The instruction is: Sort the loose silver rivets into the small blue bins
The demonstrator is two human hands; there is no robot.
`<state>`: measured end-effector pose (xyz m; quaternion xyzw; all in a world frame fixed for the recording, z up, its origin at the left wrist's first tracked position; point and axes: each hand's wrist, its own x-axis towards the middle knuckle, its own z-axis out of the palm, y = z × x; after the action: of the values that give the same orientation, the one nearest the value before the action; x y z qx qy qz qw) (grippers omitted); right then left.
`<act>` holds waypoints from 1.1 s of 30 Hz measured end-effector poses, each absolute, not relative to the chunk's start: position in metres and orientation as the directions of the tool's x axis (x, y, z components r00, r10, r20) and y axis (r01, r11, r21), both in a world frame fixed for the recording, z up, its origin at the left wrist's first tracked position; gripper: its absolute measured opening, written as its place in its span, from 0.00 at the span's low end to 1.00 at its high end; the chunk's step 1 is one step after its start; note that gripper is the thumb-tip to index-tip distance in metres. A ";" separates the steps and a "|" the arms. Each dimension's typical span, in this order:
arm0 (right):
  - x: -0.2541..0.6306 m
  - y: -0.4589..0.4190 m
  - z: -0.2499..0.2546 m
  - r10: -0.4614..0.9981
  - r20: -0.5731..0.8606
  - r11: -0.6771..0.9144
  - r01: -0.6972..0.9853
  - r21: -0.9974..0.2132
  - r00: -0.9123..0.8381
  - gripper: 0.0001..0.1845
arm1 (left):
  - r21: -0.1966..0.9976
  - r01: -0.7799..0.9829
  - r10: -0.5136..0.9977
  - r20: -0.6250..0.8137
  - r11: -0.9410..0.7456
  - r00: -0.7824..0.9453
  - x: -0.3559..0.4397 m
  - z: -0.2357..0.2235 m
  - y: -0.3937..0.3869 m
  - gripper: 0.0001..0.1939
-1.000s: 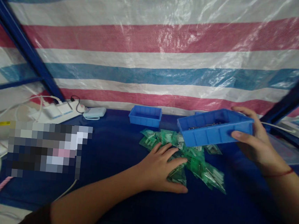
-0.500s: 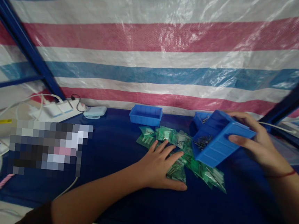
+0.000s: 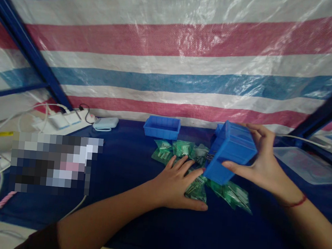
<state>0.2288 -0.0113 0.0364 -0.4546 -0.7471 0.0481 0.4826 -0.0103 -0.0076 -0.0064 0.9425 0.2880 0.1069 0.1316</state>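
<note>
My right hand (image 3: 260, 161) grips a blue plastic bin (image 3: 233, 149), thumb on the near side and fingers over the far side. The bin is tipped steeply, its mouth facing left over the pile of small green bags (image 3: 197, 187). Only a few dark metal pieces show at its mouth; the rest of its inside is hidden. My left hand (image 3: 176, 185) lies spread on the left part of the pile, fingers apart. The bags are clear and green, with screw-like metal parts inside. Behind the tipped bin, a second blue bin (image 3: 219, 128) is mostly covered.
Another blue bin (image 3: 162, 128) stands at the back middle of the blue table (image 3: 127, 167). To the left are a white power strip (image 3: 67, 121) with cables, a pale blue device (image 3: 105, 124) and a pixelated area. A clear plastic lid (image 3: 307, 166) lies at right.
My right hand has moved left with the bin and tipped it further, so its mouth now faces left and its contents are mostly out of sight. My left hand has stayed in place.
</note>
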 end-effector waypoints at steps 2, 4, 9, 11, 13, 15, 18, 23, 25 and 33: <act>0.222 -0.013 0.034 0.768 0.627 0.562 0.611 -0.558 -0.133 0.46 | 0.306 0.513 0.569 0.130 -0.802 0.812 -0.010 -0.007 -0.008 0.46; 0.218 -0.015 0.032 0.804 0.571 0.543 0.600 -0.587 -0.168 0.49 | 0.308 0.511 0.568 0.132 -0.802 0.812 -0.009 -0.007 -0.008 0.46; 0.212 -0.015 0.026 0.827 0.516 0.526 0.629 -0.573 -0.223 0.63 | 0.319 0.511 0.571 0.127 -0.798 0.811 -0.009 -0.006 -0.008 0.46; 0.211 -0.014 0.023 0.820 0.526 0.534 0.631 -0.563 -0.225 0.65 | 0.322 0.510 0.570 0.127 -0.798 0.812 -0.010 -0.006 -0.008 0.47; 0.210 -0.013 0.020 0.810 0.542 0.545 0.628 -0.556 -0.223 0.65 | 0.320 0.507 0.568 0.133 -0.800 0.812 -0.010 -0.006 -0.008 0.47; 0.210 -0.012 0.019 0.808 0.548 0.545 0.624 -0.560 -0.214 0.64 | 0.322 0.503 0.566 0.139 -0.802 0.813 -0.010 -0.006 -0.008 0.46; 0.211 -0.011 0.017 0.813 0.543 0.542 0.614 -0.575 -0.209 0.64 | 0.333 0.501 0.568 0.140 -0.799 0.811 -0.010 -0.007 -0.007 0.46; 0.212 -0.010 0.013 0.847 0.462 0.514 0.621 -0.591 -0.261 0.65 | 0.341 0.495 0.565 0.144 -0.799 0.812 -0.009 -0.006 -0.007 0.47; 0.213 -0.010 0.010 0.847 0.445 0.518 0.639 -0.568 -0.291 0.66 | 0.346 0.495 0.566 0.140 -0.797 0.813 -0.009 -0.006 -0.007 0.48; 0.208 -0.009 0.008 0.817 0.494 0.544 0.686 -0.483 -0.299 0.58 | 0.345 0.498 0.570 0.146 -0.795 0.809 -0.008 -0.006 -0.006 0.48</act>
<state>0.2076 -0.0091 0.0085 -0.4691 -0.8009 0.0902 0.3610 -0.0084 -0.0064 -0.0063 0.9396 0.2842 0.1219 0.1467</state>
